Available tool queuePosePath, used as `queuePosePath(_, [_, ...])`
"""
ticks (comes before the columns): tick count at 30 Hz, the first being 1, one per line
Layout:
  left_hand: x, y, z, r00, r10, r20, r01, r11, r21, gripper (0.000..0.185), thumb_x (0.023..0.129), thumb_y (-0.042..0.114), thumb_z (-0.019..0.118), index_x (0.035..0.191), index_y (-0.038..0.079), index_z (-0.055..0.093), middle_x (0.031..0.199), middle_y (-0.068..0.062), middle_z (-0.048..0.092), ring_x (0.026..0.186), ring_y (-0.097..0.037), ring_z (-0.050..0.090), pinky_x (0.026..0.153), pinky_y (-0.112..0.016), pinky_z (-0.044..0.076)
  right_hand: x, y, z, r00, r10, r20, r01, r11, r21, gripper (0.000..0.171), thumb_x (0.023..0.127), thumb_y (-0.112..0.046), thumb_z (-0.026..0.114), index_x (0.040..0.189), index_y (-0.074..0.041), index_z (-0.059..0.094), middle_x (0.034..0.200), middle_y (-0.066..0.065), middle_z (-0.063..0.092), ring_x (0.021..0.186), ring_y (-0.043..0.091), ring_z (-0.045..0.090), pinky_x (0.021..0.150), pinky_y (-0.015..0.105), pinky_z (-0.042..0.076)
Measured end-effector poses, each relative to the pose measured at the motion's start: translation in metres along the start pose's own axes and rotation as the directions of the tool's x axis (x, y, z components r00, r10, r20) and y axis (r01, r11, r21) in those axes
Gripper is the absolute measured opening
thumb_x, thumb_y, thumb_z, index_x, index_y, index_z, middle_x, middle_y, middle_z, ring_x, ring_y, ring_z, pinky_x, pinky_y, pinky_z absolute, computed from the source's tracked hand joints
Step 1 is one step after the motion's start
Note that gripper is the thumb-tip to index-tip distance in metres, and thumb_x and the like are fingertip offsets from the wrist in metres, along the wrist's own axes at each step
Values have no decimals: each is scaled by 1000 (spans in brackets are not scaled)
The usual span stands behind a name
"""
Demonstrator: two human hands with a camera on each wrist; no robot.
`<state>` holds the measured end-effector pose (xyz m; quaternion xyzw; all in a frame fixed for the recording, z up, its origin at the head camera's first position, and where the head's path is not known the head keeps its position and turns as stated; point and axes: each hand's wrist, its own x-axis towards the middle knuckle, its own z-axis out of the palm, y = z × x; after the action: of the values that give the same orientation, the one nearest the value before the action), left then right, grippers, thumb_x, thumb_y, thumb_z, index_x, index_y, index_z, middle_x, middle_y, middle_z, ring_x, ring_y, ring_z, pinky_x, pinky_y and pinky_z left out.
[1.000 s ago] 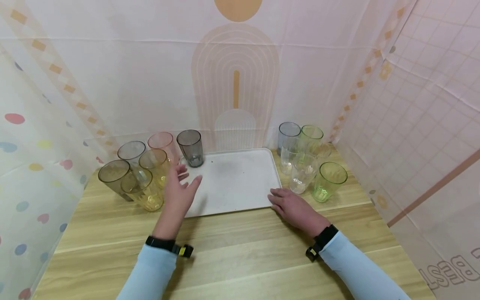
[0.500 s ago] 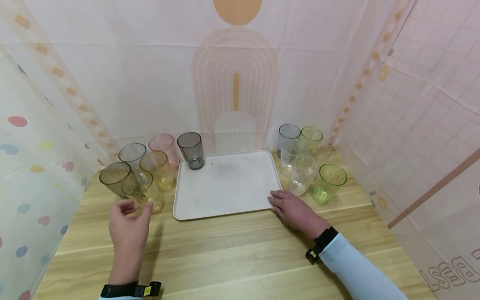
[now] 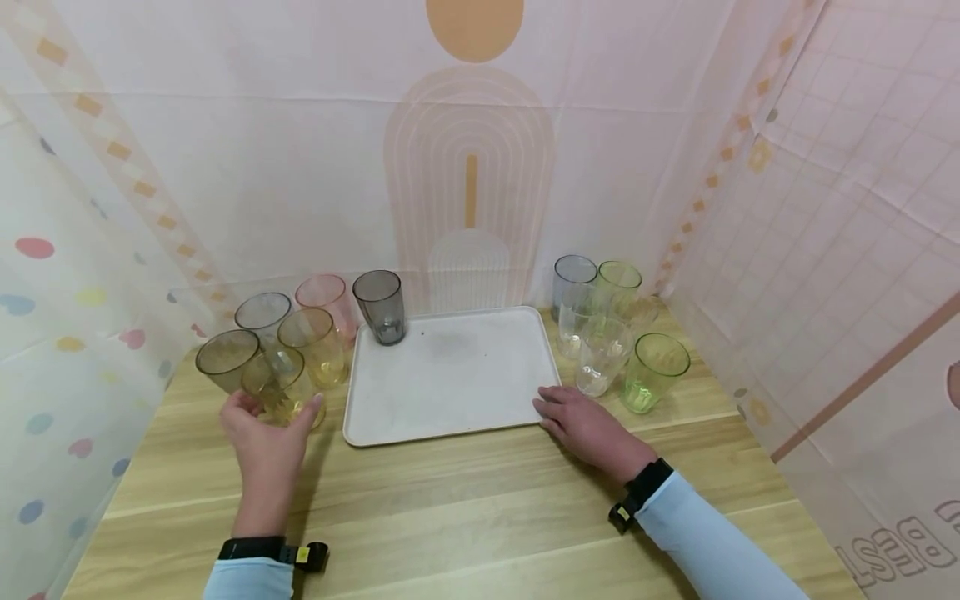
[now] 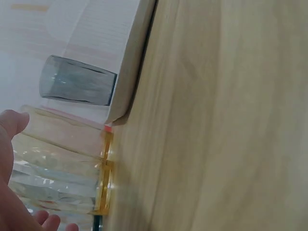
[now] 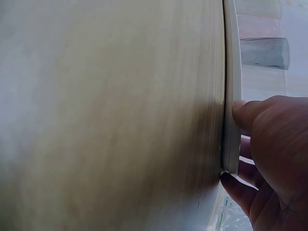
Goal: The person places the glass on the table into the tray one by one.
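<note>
A white tray (image 3: pixel 450 392) lies mid-table with one dark grey cup (image 3: pixel 380 306) upright in its far left corner. My left hand (image 3: pixel 272 414) curls round the nearest yellow cup (image 3: pixel 279 385) left of the tray, thumb on its right side and fingers on its left. The left wrist view shows this yellow cup (image 4: pixel 62 163) between thumb and fingers, with the tray's edge (image 4: pixel 134 62) and the grey cup (image 4: pixel 77 86) beyond. My right hand (image 3: pixel 551 404) rests flat against the tray's near right corner. Its thumb (image 5: pixel 240 110) touches the tray's rim (image 5: pixel 232 72).
Around the held cup stand a brown cup (image 3: pixel 225 358), another yellow cup (image 3: pixel 311 346), a grey cup (image 3: pixel 262 315) and a pink cup (image 3: pixel 324 300). Right of the tray are clear cups (image 3: pixel 600 354) and green cups (image 3: pixel 656 371). Cloth walls close in the wooden table (image 3: pixel 480 508).
My left hand left the tray, swung left and back, then moved forward to close round the near yellow cup. The right hand stayed at the tray's corner.
</note>
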<state>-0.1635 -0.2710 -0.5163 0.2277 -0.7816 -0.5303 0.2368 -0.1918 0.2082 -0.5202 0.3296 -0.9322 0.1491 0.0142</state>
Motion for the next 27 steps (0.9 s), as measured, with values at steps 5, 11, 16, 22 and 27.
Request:
queuePosePath(5, [7,-4,5,999,-2,46,2,1000,-14,110,90,42,94,167,10,22,163,-16,33,149,-29,35,127,-45,30,0,0,1,1000,7,0,-7,1000,0,42,112,-17,67,149,2,67,160,23,58,147,45,55,123,59,44])
queuePosePath(11, [13,-4,7,999,17,52,-16,1000,-19,103,90,37,94,164,8,29,160,-15,40,150,-29,39,130,-43,29,1,1,2,1000,12,6,-12,1000,-11,42,112,-18,67,150,0,67,160,22,57,147,45,55,123,59,44])
queuePosePath(16, [15,-5,7,999,24,45,-24,1000,-4,94,92,35,93,158,7,34,153,-15,44,142,-31,46,124,-48,36,0,1,2,1000,12,1,-12,1000,-13,41,112,-17,67,150,0,67,160,21,58,147,44,55,123,58,45])
queuePosePath(22, [15,-5,6,999,9,45,-10,1000,11,94,92,38,93,158,7,34,150,-16,46,138,-31,47,121,-49,38,0,0,2,1000,6,-10,-6,1000,-8,41,112,-17,68,149,1,67,160,22,58,147,45,55,123,58,45])
queuePosePath(27, [12,-5,6,999,28,25,-29,999,34,90,92,37,93,155,6,37,138,-11,48,130,-30,49,112,-47,40,0,0,1,1000,8,-5,-9,1000,-8,42,112,-17,67,150,1,67,160,22,58,147,45,54,124,58,44])
